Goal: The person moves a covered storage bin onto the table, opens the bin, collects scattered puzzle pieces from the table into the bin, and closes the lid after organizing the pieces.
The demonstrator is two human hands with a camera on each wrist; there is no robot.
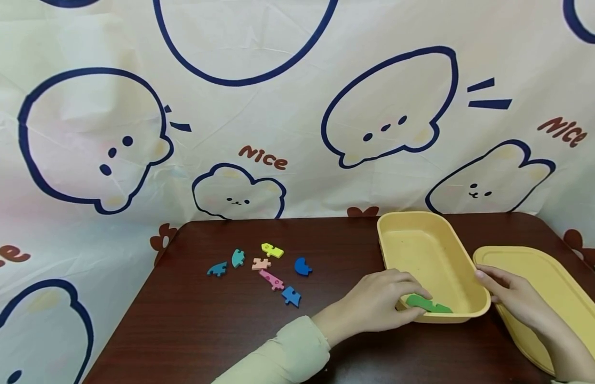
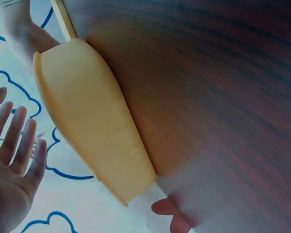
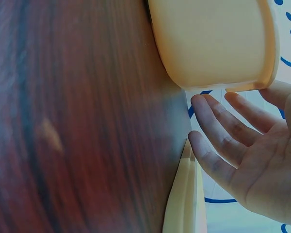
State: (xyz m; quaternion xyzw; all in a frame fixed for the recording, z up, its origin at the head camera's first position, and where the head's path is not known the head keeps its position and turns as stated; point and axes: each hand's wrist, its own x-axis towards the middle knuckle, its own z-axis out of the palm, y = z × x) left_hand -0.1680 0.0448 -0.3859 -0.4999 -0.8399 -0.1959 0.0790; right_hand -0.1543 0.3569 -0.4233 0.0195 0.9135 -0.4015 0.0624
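In the head view my left hand (image 1: pixel 374 301) reaches over the near left rim of a yellow plastic box (image 1: pixel 422 245). Green puzzle pieces (image 1: pixel 429 304) lie at the box's near end, just by my fingertips and thumb. The left wrist view shows that hand (image 2: pixel 14 165) with fingers spread beside the box (image 2: pixel 87 116) and no piece visible among them. At the right near corner, my right hand (image 1: pixel 515 298) holds the box rim, thumb on the edge and fingers outside below it. In the right wrist view, this hand's (image 3: pixel 252 155) other fingers are loosely extended.
Several loose puzzle pieces lie left of the box, among them a pink one (image 1: pixel 271 280), a blue one (image 1: pixel 291 296) and a yellow one (image 1: pixel 272 250). A yellow lid (image 1: pixel 542 272) lies on the dark wooden table (image 1: pixel 191 330) at the right. A printed cloth hangs behind.
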